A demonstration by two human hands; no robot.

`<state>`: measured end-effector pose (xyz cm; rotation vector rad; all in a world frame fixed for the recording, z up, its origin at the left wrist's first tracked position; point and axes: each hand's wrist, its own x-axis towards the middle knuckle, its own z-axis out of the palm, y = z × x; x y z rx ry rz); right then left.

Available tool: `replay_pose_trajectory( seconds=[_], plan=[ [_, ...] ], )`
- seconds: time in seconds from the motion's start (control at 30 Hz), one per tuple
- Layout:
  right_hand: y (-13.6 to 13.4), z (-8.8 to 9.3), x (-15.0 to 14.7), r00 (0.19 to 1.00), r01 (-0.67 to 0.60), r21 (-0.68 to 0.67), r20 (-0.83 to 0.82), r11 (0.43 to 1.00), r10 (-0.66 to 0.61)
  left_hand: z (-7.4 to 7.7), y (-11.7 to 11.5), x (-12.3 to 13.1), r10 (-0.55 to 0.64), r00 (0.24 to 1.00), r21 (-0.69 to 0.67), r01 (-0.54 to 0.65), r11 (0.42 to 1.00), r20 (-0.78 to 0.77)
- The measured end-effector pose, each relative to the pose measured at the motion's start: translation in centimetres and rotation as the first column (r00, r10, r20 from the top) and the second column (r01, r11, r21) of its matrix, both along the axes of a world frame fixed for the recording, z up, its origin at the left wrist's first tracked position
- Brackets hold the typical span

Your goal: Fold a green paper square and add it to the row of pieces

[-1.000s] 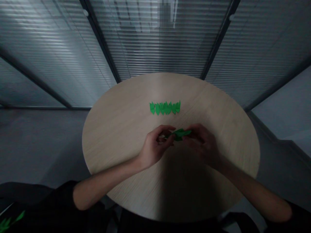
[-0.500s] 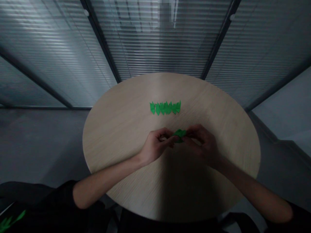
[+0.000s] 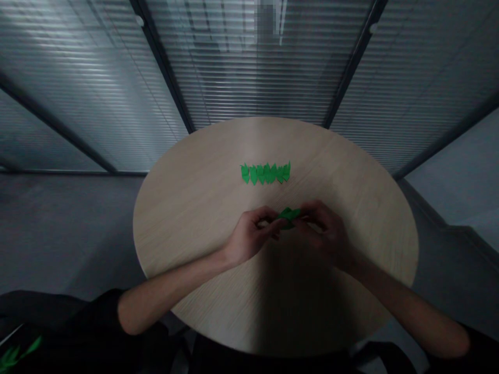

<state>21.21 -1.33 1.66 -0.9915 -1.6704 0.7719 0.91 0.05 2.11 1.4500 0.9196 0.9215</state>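
Between my two hands, above the near middle of the round table [image 3: 187,202], is a small folded green paper piece [image 3: 288,215]. My left hand [image 3: 253,234] pinches its left side with thumb and fingers. On the opposite side, my right hand [image 3: 327,234] has its fingertips closed on the paper; part of that hand lies in shadow. Beyond the hands, several similar green folded paper pieces [image 3: 265,174] lie side by side in a row on the tabletop. The finer folds of the held piece are too dark to make out.
A glass wall with lowered blinds [image 3: 257,78] stands right behind the table's far edge. More green pointed shapes [image 3: 17,356] show at the lower left, near a dark sleeve. Dark chair parts sit below the near table edge.
Both hands stay almost in place. The right fingertips and the right edge of the green paper have shifted very slightly.
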Motion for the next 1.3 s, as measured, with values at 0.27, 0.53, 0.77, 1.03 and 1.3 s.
replay_pose_trajectory(
  seconds=[0.27, 0.53, 0.77, 1.03, 1.3],
  plan=[
    [-0.04, 0.09, -0.13, 0.999, -0.024, -0.040, -0.029, 0.999, 0.022, 0.10, -0.08, -0.11, -0.008, 1.000, 0.055, 0.008, 0.998, -0.010],
    [0.08, 0.01, -0.15, 0.994, 0.040, -0.107, -0.095, 0.993, -0.050, -0.56, -0.11, 0.01, -0.039, 0.999, 0.081, 0.037, 0.996, 0.026],
    [0.23, 0.03, -0.05, 0.980, 0.074, -0.185, -0.169, 0.980, -0.106, -0.22, 0.13, -0.30, 0.037, 0.995, 0.086, -0.029, 0.996, -0.097],
    [0.61, 0.27, 0.12, 0.961, 0.049, -0.231, -0.255, 0.972, -0.109, 0.07, 0.27, -0.29, -0.006, 1.000, 0.028, 0.007, 1.000, -0.030],
    [0.82, 0.16, 0.27, 0.960, 0.070, -0.239, -0.247, 0.969, -0.130, -0.44, 0.29, -0.50, 0.011, 0.999, 0.014, -0.010, 1.000, -0.049]
  ],
)
